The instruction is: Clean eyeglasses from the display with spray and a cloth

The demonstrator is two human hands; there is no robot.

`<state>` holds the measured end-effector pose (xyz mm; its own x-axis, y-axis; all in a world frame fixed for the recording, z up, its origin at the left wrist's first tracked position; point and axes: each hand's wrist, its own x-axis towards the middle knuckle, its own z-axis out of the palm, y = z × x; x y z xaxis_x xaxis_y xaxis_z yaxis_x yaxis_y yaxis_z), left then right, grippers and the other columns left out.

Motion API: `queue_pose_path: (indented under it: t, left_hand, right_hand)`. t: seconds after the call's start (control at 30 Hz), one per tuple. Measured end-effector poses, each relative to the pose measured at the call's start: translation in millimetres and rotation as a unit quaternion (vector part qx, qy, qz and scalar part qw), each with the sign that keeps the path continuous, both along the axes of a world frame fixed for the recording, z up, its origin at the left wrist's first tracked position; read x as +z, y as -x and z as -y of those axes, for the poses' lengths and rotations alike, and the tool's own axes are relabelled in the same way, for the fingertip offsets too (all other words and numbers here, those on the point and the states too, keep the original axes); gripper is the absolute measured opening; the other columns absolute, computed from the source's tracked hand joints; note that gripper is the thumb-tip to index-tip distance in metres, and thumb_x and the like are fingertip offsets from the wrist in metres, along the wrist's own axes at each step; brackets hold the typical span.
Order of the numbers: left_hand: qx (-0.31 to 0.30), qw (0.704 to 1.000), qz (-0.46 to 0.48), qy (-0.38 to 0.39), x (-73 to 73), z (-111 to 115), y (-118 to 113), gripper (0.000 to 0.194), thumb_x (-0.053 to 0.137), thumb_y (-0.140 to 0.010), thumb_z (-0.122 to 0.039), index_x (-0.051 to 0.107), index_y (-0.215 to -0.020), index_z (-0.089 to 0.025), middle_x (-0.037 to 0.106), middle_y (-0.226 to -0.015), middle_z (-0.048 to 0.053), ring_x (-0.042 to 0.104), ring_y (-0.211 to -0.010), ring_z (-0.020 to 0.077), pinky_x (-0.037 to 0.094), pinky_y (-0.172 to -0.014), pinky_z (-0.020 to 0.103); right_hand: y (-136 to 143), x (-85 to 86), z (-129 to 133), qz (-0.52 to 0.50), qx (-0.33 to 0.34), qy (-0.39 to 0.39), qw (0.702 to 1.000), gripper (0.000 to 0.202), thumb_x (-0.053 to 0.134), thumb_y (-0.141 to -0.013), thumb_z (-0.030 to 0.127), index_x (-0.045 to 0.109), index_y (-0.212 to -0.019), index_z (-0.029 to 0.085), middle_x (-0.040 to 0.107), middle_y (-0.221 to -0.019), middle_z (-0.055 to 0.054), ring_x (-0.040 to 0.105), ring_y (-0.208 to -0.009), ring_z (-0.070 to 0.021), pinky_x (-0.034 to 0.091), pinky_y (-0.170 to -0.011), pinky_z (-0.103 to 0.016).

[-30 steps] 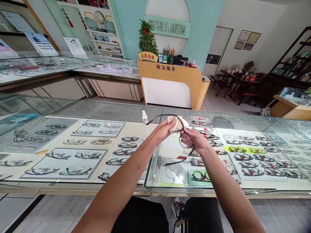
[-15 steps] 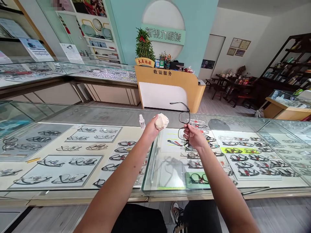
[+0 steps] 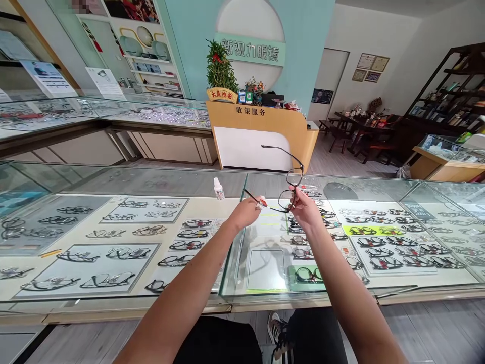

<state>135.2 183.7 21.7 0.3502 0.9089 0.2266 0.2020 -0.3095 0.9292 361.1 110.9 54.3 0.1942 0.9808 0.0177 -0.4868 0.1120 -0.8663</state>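
Black-framed glasses [image 3: 295, 176] hang in the air above the glass counter, their lens frames one above the other and both temples pointing left. My right hand [image 3: 304, 208] pinches them near the bridge. My left hand [image 3: 248, 212] is closed around a white cloth [image 3: 261, 202], most of it hidden, at the lower temple, which has a red and yellow mark. Left of my left hand, a small white bottle [image 3: 219, 188] stands upright on the counter.
Rows of glasses lie inside the glass display counter [image 3: 242, 298] below my arms. Beyond it are a wooden cashier desk [image 3: 261, 112] with a plant [image 3: 220, 71] on top, and further display cases at left and right.
My left hand has moved down, turned over and reached the lower temple, and less of the cloth shows. The glasses have tilted, with their temples now spread wider to the left.
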Motion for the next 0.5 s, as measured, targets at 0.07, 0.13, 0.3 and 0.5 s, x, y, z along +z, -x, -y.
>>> queue_pose_path:
  t: [0.07, 0.13, 0.3, 0.5]
  left_hand:
    - [-0.003, 0.989, -0.117, -0.088, 5.0, 6, -4, 0.017, 0.077, -0.067, -0.015, 0.073, -0.081, -0.024, 0.075, -0.102, 0.009, 0.064, -0.099, 0.0314, 0.046, -0.095, 0.038]
    - [0.019, 0.972, -0.169, -0.162, 13.7, 16, -9, 0.012, 0.075, -0.075, -0.02, 0.072, -0.085, -0.024, 0.072, -0.104, 0.01, 0.063, -0.099, 0.0313, 0.044, -0.094, 0.039]
    - [0.051, 0.952, -0.114, -0.28, 34.7, 53, -23, 0.019, 0.066, -0.097, -0.036, 0.072, -0.111, -0.025, 0.066, -0.092, 0.008, 0.06, -0.091, 0.027, 0.041, -0.094, 0.04]
    - [0.029, 0.907, -0.161, -0.389, 35.0, 68, -33, 0.043, 0.07, -0.098, -0.046, 0.071, -0.138, -0.028, 0.072, -0.121, 0.014, 0.065, -0.112, 0.0318, 0.043, -0.097, 0.042]
  right_hand:
    - [-1, -0.2, -1, -0.01, -0.012, 0.002, 1.0, 0.049, 0.089, -0.071, 0.062, 0.079, -0.105, 0.027, 0.049, -0.067, 0.005, 0.039, -0.062, -0.0135, 0.03, -0.061, -0.031]
    - [-2, -0.1, -1, -0.026, -0.022, 0.002, 0.999, 0.053, 0.09, -0.07, 0.063, 0.078, -0.108, 0.028, 0.044, -0.066, 0.006, 0.037, -0.06, -0.0122, 0.029, -0.059, -0.03]
    - [-4, -0.5, -1, -0.053, -0.056, 0.009, 0.997, 0.058, 0.092, -0.065, 0.065, 0.075, -0.108, 0.029, 0.036, -0.066, 0.007, 0.032, -0.059, -0.0117, 0.028, -0.057, -0.028]
    - [5, -1.8, 1, -0.062, -0.05, 0.017, 0.997, 0.058, 0.093, -0.066, 0.062, 0.075, -0.109, 0.028, 0.034, -0.065, 0.008, 0.031, -0.058, -0.0115, 0.027, -0.056, -0.027]
